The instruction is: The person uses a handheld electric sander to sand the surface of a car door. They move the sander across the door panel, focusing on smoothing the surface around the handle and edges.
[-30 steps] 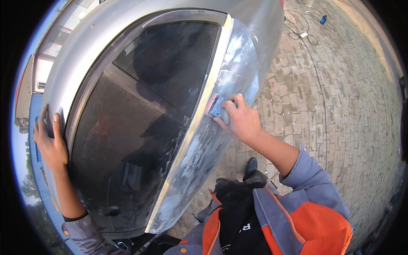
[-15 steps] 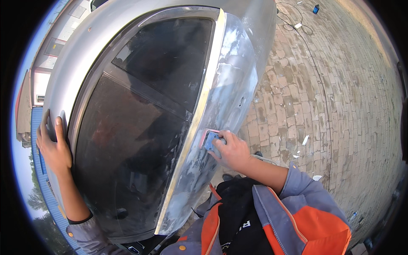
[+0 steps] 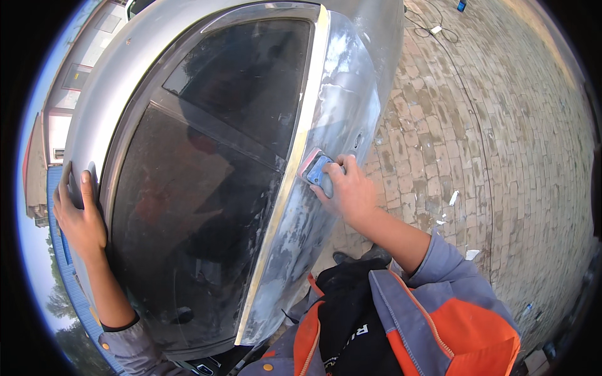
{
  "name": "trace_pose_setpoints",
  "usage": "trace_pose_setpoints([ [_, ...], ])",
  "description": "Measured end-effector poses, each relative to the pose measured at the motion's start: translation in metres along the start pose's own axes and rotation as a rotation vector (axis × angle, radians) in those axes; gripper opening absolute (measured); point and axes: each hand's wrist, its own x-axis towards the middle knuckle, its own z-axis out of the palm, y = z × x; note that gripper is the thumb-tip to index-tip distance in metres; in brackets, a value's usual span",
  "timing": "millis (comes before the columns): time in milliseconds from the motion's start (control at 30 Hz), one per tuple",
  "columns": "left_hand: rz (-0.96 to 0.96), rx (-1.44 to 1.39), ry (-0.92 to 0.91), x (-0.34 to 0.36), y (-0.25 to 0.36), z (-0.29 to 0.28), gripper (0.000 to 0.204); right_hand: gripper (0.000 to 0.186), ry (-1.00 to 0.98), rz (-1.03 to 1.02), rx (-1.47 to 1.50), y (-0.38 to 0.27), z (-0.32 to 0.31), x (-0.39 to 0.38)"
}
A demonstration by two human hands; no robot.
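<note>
Under the right hand point(image 3: 352, 193), a sander point(image 3: 318, 169) half-hides.

Standing by, I note bright daylight — white glare along the curved silver metal car roof point(image 3: 103, 116), murky reflections in the dark glass side window point(image 3: 175, 213). Brown brick paving point(image 3: 439, 144) bows toward the blurred rim.

In our right hand point(image 3: 352, 190) we hold a blue-and-grey sanding tool point(image 3: 319, 170), slanted against a car door point(image 3: 346, 108), its pink edge facing away from our palm. Around our grip, the door's grey surface is patchy, whitened.
</note>
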Motion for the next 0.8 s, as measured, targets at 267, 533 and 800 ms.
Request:
trace_pose_setpoints([
  [267, -0.012, -0.031, -0.011, 0.001, -0.002, 0.002, 0.067, 0.044, -0.006, -0.081, 0.08, -0.003, 0.014, -0.043],
  [533, 0.016, -0.071, 0.016, 0.003, -0.002, 0.002, 0.07, 0.049, 0.121, 0.122, 0.062, 0.01, 0.006, 0.011],
  [800, -0.014, -0.077, -0.008, 0.003, -0.001, 0.003, 0.07, 0.043, -0.019, -0.163, 0.105, -0.015, 0.029, -0.087],
])
